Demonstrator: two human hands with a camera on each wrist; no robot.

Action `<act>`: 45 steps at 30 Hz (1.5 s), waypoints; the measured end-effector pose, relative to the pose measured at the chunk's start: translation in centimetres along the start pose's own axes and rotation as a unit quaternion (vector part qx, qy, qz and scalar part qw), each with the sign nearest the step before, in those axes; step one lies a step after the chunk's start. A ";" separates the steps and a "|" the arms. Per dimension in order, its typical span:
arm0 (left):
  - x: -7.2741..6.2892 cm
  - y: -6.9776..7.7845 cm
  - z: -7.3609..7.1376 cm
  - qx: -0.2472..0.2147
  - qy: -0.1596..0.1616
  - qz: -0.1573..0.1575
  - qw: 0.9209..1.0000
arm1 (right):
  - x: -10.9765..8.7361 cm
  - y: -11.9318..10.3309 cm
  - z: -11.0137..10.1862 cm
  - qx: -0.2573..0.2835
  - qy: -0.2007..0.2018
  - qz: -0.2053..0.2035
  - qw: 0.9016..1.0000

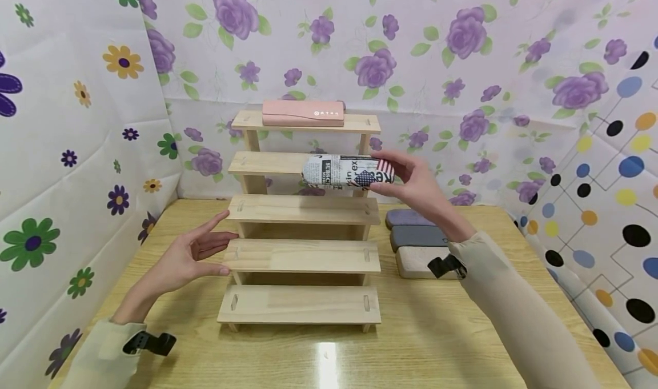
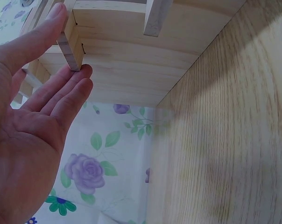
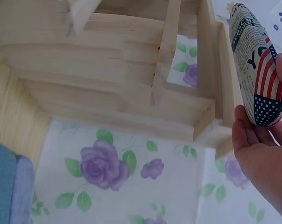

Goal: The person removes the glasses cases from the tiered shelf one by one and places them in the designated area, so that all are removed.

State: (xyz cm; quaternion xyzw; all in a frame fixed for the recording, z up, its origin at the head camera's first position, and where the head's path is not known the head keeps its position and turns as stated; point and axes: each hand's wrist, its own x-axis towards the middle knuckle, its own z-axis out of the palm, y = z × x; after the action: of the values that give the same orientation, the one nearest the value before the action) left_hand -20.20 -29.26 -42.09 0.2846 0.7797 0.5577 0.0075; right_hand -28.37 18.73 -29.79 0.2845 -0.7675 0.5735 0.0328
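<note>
A glasses case (image 1: 334,171) with newspaper print and American flags is pinched at its right end between the thumb and fingers of my right hand (image 1: 411,180). It hovers lengthwise at the second tier from the top of a stepped wooden rack (image 1: 303,208), overlapping that board in the head view. My left hand (image 1: 187,257) is at the rack's left side, thumb at the front edge of a lower board and fingertips at its back edge, pinching the board's end (image 2: 72,51). On the top tier lies a pink glasses case (image 1: 303,115).
Right of the rack, a purple case (image 1: 406,217), a dark grey case (image 1: 418,236) and a beige case (image 1: 418,262) lie in a row on the wooden table (image 1: 288,355). Flowered cloth (image 1: 319,52) hangs behind; a dotted cloth (image 1: 606,206) hangs on the right.
</note>
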 end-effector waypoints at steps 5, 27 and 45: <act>-0.1 0.0 0.0 -0.003 0.001 -0.004 1.000 | -2.1 0.6 -1.2 -0.016 -0.001 -0.006 1.000; 0.0 0.1 -0.1 -0.006 0.001 -0.007 1.000 | -14.4 3.9 -7.4 -0.033 0.002 -0.010 0.999; 0.0 0.3 -0.1 -0.001 0.000 -0.003 1.000 | -22.2 8.0 -12.0 -0.107 -0.004 0.064 0.992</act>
State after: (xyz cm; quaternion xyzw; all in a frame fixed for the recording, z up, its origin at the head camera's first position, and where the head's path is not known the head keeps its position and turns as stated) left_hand -20.07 -29.27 -41.77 0.2826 0.7797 0.5587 0.0094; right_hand -16.95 39.84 -40.96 0.2321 -0.8409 0.4884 0.0237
